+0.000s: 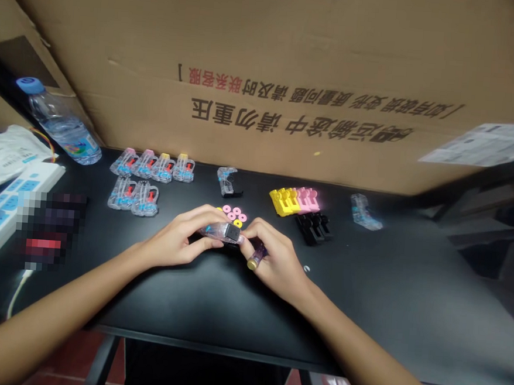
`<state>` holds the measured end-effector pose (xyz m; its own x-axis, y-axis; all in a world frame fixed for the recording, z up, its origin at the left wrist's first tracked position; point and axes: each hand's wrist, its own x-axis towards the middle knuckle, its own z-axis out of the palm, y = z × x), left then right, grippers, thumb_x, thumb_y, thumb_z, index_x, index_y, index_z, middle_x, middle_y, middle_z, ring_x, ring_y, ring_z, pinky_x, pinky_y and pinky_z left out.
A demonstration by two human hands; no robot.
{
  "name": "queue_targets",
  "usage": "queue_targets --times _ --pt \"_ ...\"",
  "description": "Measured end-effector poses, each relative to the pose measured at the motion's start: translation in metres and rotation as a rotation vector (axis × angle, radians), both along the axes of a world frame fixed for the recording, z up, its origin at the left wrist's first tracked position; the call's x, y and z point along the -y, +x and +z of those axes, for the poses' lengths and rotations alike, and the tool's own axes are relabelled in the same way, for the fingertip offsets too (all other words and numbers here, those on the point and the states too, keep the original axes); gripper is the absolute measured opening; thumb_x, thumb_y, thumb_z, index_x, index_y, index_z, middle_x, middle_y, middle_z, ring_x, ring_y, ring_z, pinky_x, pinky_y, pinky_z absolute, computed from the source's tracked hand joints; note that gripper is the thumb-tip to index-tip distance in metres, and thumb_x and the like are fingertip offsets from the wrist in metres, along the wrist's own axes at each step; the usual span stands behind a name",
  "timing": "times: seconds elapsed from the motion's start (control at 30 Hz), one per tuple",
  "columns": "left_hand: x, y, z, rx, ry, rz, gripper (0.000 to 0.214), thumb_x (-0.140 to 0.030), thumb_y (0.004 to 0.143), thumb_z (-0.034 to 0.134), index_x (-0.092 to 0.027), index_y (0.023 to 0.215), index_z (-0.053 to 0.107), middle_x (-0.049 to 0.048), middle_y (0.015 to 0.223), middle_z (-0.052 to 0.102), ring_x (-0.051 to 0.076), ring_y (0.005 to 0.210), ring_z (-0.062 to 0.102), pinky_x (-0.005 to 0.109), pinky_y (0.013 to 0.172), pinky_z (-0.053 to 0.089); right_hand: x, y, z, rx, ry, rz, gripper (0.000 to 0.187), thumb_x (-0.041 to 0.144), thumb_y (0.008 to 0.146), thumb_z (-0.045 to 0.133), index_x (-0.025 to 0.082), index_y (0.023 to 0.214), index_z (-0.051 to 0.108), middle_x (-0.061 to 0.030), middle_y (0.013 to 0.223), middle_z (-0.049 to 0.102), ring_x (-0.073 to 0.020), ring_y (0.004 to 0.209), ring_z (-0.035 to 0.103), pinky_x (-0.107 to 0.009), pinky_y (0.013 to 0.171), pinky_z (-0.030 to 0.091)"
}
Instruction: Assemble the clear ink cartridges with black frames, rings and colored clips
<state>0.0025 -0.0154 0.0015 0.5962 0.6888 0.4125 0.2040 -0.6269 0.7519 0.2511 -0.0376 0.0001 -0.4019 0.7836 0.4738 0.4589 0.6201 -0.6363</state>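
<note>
Fingers and thumb of the left hand close around a clear plastic piece, tinged blue at one spot and ending in a black, squarish face. It sits just over the bench, its long axis running roughly left to right, black face turned right and toward the camera. The right hand is clamped on a purple tool, gold butt pointing down toward the wearer. Beyond lie pink and yellow rings, then yellow, pink and black parts.
</note>
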Motion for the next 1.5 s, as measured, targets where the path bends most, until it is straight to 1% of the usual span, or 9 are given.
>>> queue_targets --times 0.23,0.4,0.57,0.7,0.93,1.17,1.27,1.37,1.5 --pt "-0.002 -0.004 0.004 0.006 0.050 0.068 0.023 -0.026 0.106 0.065 -0.020 0.127 0.066 0.0125 0.125 0.072 0.024 0.116 0.071 0.037 0.101 0.057 -0.004 0.002 -0.001 0.015 0.028 -0.023 0.023 0.023 0.105 0.061 0.024 0.082 0.057 0.0010 0.073 0.060 -0.0149 0.063 0.056 -0.029 0.060 0.045" --pt "-0.007 -0.010 0.009 -0.073 0.064 0.250 0.023 -0.033 0.103 0.069 -0.019 0.121 0.067 0.0094 0.116 0.076 0.022 0.105 0.072 0.037 0.096 0.057 -0.019 0.027 0.013 0.111 0.017 0.042 0.022 0.025 0.103 0.062 0.023 0.081 0.063 -0.0011 0.072 0.069 -0.0149 0.060 0.062 -0.027 0.060 0.046" --pt "-0.013 -0.020 0.009 -0.240 0.046 0.471 0.057 -0.042 0.097 0.073 -0.025 0.148 0.056 0.0057 0.108 0.076 0.022 0.091 0.072 0.037 0.087 0.057 -0.035 0.074 0.022 0.469 -0.028 -0.163 0.006 0.022 0.089 0.071 0.023 0.085 0.075 -0.0043 0.081 0.081 -0.0219 0.070 0.075 -0.030 0.063 0.047" --pt "-0.018 -0.025 0.008 -0.361 0.124 0.519 0.059 -0.041 0.101 0.065 -0.030 0.157 0.052 0.0046 0.104 0.076 0.022 0.082 0.069 0.039 0.086 0.055 -0.037 0.099 0.021 0.662 -0.066 -0.276 0.010 0.027 0.086 0.073 0.025 0.077 0.077 -0.0038 0.074 0.079 -0.0232 0.064 0.072 -0.030 0.056 0.040" --pt "-0.023 -0.025 0.007 -0.664 0.241 0.514 0.041 -0.045 0.104 0.058 -0.024 0.137 0.069 0.0068 0.090 0.078 0.031 0.099 0.070 0.046 0.091 0.048 -0.038 0.114 0.023 0.716 -0.093 -0.466 0.006 0.031 0.083 0.076 0.025 0.080 0.077 -0.0055 0.070 0.075 -0.0258 0.060 0.067 -0.030 0.052 0.031" --pt "-0.021 -0.027 0.010 -0.769 0.384 0.629 0.041 -0.056 0.100 0.062 -0.019 0.112 0.075 0.0046 0.064 0.068 0.029 0.073 0.066 0.043 0.079 0.043 -0.036 0.106 0.039 0.501 0.031 -0.525 0.012 0.026 0.086 0.067 0.024 0.074 0.067 -0.0047 0.062 0.067 -0.0216 0.054 0.060 -0.031 0.054 0.035" --pt "-0.021 -0.027 0.012 -0.702 0.405 0.552 0.031 -0.047 0.103 0.060 -0.019 0.109 0.073 0.0059 0.078 0.074 0.026 0.077 0.065 0.041 0.079 0.041 -0.037 0.099 0.039 0.433 0.073 -0.535 0.012 0.027 0.086 0.065 0.023 0.075 0.068 -0.0031 0.059 0.063 -0.0192 0.053 0.057 -0.030 0.056 0.039" --pt "-0.021 -0.025 0.010 -0.634 0.425 0.335 0.023 -0.035 0.108 0.053 -0.020 0.108 0.071 0.0070 0.096 0.076 0.025 0.089 0.065 0.039 0.081 0.041 -0.040 0.093 0.033 0.388 0.085 -0.524 0.017 0.031 0.089 0.063 0.022 0.075 0.069 -0.0031 0.058 0.062 -0.0185 0.052 0.056 -0.030 0.055 0.040" --pt "-0.022 -0.025 0.006 -0.631 0.349 0.232 0.022 -0.030 0.107 0.052 -0.020 0.093 0.067 0.0036 0.086 0.072 0.021 0.083 0.063 0.036 0.078 0.039 -0.042 0.086 0.023 0.337 0.090 -0.479 0.022 0.033 0.091 0.061 0.021 0.075 0.069 -0.0035 0.059 0.063 -0.0182 0.052 0.057 -0.030 0.056 0.041"
